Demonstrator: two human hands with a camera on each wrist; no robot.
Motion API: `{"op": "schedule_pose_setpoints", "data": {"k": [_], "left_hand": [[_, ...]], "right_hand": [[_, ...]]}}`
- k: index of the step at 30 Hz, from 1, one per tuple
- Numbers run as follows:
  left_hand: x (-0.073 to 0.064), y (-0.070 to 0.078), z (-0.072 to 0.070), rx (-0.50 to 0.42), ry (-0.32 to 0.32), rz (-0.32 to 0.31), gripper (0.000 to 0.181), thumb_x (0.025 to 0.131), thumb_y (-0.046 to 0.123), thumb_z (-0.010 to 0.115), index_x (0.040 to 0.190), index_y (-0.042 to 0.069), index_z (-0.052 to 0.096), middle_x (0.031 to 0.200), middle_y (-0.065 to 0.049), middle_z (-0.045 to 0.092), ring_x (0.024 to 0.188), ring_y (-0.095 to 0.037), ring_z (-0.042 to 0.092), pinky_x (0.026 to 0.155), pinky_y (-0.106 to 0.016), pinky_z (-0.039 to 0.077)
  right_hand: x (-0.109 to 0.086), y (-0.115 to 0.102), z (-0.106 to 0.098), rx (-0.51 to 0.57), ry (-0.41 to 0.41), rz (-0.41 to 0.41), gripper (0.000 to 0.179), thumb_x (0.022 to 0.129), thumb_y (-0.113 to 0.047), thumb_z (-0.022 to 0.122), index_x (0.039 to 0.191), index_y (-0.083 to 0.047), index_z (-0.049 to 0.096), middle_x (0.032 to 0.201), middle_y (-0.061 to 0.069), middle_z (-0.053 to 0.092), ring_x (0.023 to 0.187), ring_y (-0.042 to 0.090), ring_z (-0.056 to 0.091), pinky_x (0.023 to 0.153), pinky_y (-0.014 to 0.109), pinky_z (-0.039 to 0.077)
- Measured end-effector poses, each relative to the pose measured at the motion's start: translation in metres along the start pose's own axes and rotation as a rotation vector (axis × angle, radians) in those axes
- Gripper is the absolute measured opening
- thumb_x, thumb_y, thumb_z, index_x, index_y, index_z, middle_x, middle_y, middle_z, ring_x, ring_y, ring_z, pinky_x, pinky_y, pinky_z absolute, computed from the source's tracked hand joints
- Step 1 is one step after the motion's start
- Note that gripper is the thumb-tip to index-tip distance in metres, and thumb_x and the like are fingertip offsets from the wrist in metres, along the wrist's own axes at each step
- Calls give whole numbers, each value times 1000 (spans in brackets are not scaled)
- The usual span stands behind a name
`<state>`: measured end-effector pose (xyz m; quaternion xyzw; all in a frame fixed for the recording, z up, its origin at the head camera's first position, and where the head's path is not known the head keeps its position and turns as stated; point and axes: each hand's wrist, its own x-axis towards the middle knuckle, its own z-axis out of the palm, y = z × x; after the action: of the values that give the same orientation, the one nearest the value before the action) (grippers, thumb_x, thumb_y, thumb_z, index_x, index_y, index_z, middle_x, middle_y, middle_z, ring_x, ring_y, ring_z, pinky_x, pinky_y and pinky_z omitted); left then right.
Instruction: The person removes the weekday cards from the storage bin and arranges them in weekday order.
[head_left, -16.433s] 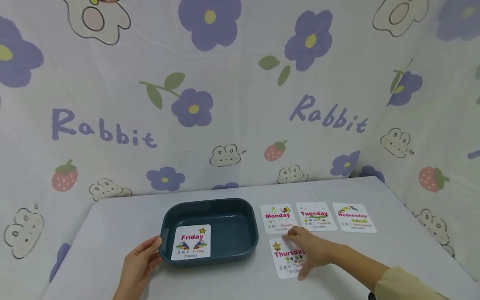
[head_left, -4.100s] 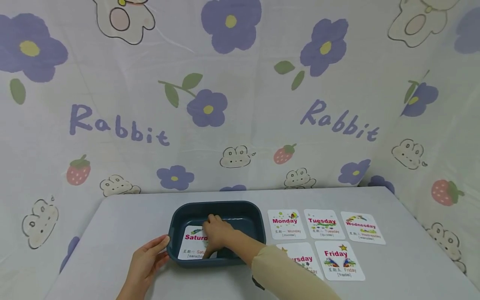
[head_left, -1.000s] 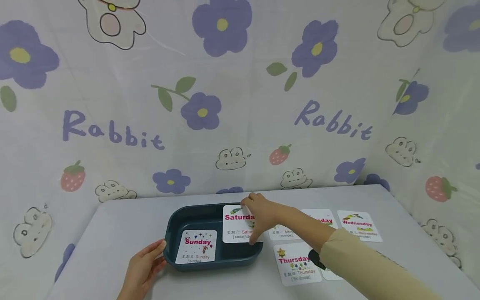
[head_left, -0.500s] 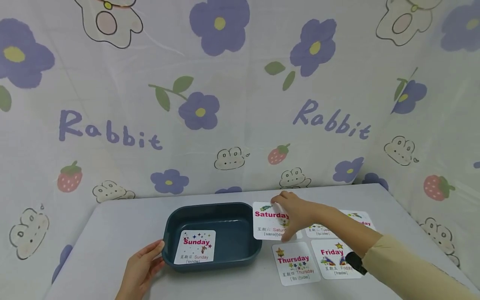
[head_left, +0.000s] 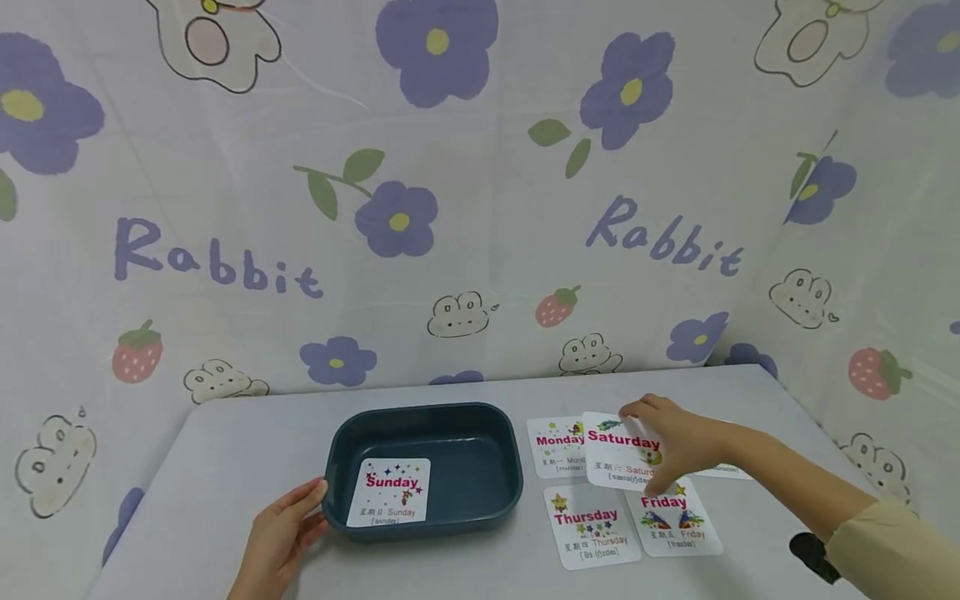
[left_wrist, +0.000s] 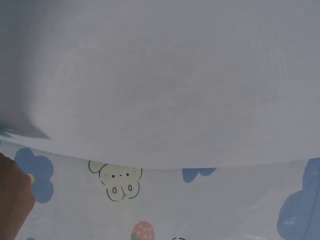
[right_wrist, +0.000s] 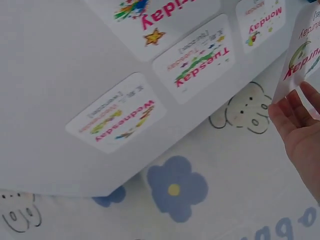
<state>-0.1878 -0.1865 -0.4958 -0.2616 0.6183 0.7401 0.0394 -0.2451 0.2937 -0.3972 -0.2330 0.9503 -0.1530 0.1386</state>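
Between thumb and fingers, my right hand [head_left: 686,442] pinches the white Saturday flashcard [head_left: 611,467] by its right side, raised over the table. Beneath it lie the Monday card [head_left: 551,454], partly covered, and the Friday card [head_left: 678,537]; the Thursday card [head_left: 588,550] lies beside Friday. Right hand and held card hide Tuesday in the head view, but the right wrist view shows the Tuesday card [right_wrist: 192,62] and Wednesday card [right_wrist: 112,122] flat. At the dark blue tray [head_left: 480,521], my left hand [head_left: 277,542] grips the left rim. Inside lies the Sunday card [head_left: 393,500].
A white-covered table [head_left: 225,467] carries everything. Behind it hangs a printed cloth [head_left: 487,208] with flowers and rabbits. A dark band-like object [head_left: 813,557] sits at the right sleeve. Bare tabletop lies to the right of the Friday card.
My right hand has carried the Saturday card rightward from over the tray to above the laid-out cards. Sunday was uncovered in the tray. Earlier, Friday went from tray to table. The left hand keeps its place.
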Motion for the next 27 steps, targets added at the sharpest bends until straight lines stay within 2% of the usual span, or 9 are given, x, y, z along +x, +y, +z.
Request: {"op": "schedule_pose_setpoints", "data": {"k": [5, 10, 16, 22, 27], "left_hand": [[1, 1, 1, -1, 2, -4, 65, 81, 30, 71, 132, -1, 46, 80, 8, 65, 71, -11, 58, 64, -20, 52], [0, 0, 1, 9, -3, -4, 64, 82, 30, 69, 133, -1, 45, 81, 8, 64, 72, -11, 57, 65, -19, 52], [1, 1, 0, 15, -9, 0, 66, 82, 31, 70, 133, -1, 44, 81, 9, 64, 73, -11, 57, 65, -19, 52], [1, -1, 0, -1, -4, -6, 66, 81, 30, 70, 133, -1, 44, 79, 10, 65, 71, -10, 58, 65, -19, 52], [2, -1, 0, -8, -4, -7, 67, 80, 30, 71, 133, -1, 44, 78, 9, 65, 71, -10, 58, 65, -19, 52]], "right_hand": [[-18, 23, 1, 28, -9, 39, 96, 52, -33, 87, 130, -4, 41, 121, 11, 41, 101, 24, 41, 77, 33, 49], [-35, 41, 1, 20, 1, 54, 94, 53, -31, 87, 130, -1, 41, 120, 15, 42, 100, 26, 42, 78, 36, 50], [-51, 56, 3, 27, 14, 88, 94, 52, -30, 87, 130, -3, 42, 119, 14, 41, 98, 25, 41, 73, 31, 51], [-64, 71, 11, 19, 21, 111, 95, 52, -30, 86, 130, 1, 41, 120, 17, 41, 99, 27, 41, 76, 38, 49], [-73, 87, 23, 44, -5, 178, 100, 51, -25, 88, 132, 6, 38, 122, 23, 38, 102, 33, 41, 83, 49, 46]]}}
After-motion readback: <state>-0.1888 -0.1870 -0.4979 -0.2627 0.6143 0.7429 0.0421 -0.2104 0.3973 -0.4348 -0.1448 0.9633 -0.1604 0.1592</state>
